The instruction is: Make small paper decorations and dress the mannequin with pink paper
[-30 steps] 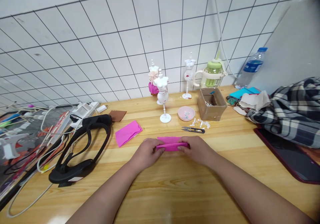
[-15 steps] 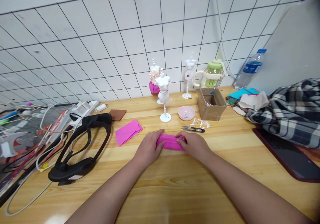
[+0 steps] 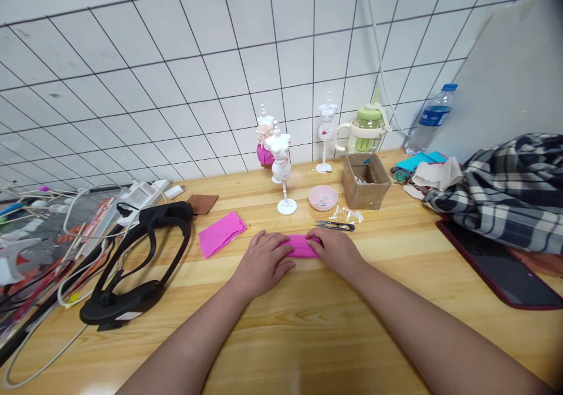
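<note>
A narrow folded strip of magenta crepe paper or thin cloth (image 3: 299, 246) lies on the wooden table between my hands; its exact material I cannot tell. My left hand (image 3: 264, 261) rests flat over the strip's left end, fingers spread. At the other end, my right hand (image 3: 335, 252) pinches the strip between thumb and fingers. Just beyond it lie black thread snips (image 3: 336, 225). To the left is another folded pink piece (image 3: 222, 234). Behind the strip stands a small white mannequin (image 3: 281, 163) on a round base.
A pink dish (image 3: 322, 198) holds small bits, beside a cardboard box (image 3: 366, 184) and white scraps (image 3: 347, 214). Two more mannequins, a green-lidded cup (image 3: 367, 128) and a bottle (image 3: 433, 119) stand along the wall. A black headset strap (image 3: 145, 266) lies left, a dark tablet (image 3: 497, 266) right.
My left hand has loosened from its pinch and spread flat over the left end of the strip. My right hand keeps its pinch. The whole view has shifted slightly.
</note>
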The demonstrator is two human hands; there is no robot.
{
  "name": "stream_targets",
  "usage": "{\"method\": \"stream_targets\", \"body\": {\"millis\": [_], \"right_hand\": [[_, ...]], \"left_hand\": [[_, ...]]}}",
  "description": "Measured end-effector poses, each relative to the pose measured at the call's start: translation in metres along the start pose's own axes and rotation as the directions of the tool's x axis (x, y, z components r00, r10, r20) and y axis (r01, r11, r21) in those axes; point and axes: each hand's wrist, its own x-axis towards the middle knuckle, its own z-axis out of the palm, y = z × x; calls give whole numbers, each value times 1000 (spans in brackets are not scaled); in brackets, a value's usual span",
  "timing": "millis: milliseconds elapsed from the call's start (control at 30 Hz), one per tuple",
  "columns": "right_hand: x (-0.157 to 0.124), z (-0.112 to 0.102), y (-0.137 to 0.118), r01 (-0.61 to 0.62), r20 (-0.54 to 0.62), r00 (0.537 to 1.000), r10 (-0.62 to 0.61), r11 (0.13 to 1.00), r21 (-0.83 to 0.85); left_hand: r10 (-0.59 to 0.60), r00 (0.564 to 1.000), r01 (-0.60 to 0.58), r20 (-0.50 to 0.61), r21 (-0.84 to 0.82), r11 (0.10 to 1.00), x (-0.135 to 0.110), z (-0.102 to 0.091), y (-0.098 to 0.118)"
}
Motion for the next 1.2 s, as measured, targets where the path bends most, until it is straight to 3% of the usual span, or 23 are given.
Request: {"method": "stream_targets", "body": {"millis": [133, 233, 333, 467, 533, 667, 867, 1033, 1200], "right_hand": [[1, 0, -2, -19, 14, 1000, 19, 999, -47], [-3, 0, -6, 6, 47, 999, -4, 999, -43], [-8, 0, -8, 65, 36, 997, -65, 998, -14], [-13, -3, -11, 207, -70, 976, -205, 978, 20], [-13, -5, -12, 262, -50, 964, -260, 964, 50], [-12, -8, -16, 208, 44, 976, -212, 975, 72], [-14, -11, -12, 175, 21, 983, -181, 970, 171], [-18, -9, -8, 146, 61, 980, -191, 891, 430], [-15, -4, -8, 7, 59, 997, -47, 834, 551]], "left_hand": [[-198, 975, 187, -102, -105, 977, 2, 9, -11], [-270, 957, 260, -109, -99, 961, 3, 13, -17], [-291, 953, 283, -86, -96, 954, 2, 12, -16], [-327, 945, 323, 5, -166, 932, 1, 5, -8], [-331, 942, 334, 50, -218, 917, 0, 2, -6], [-296, 948, 318, 117, -306, 897, -1, 1, -6], [-315, 916, 387, 248, -342, 856, -2, -2, -4], [-299, 923, 378, 244, -422, 824, -3, -8, -3], [-275, 934, 354, 229, -474, 807, -4, -11, -2]]}}
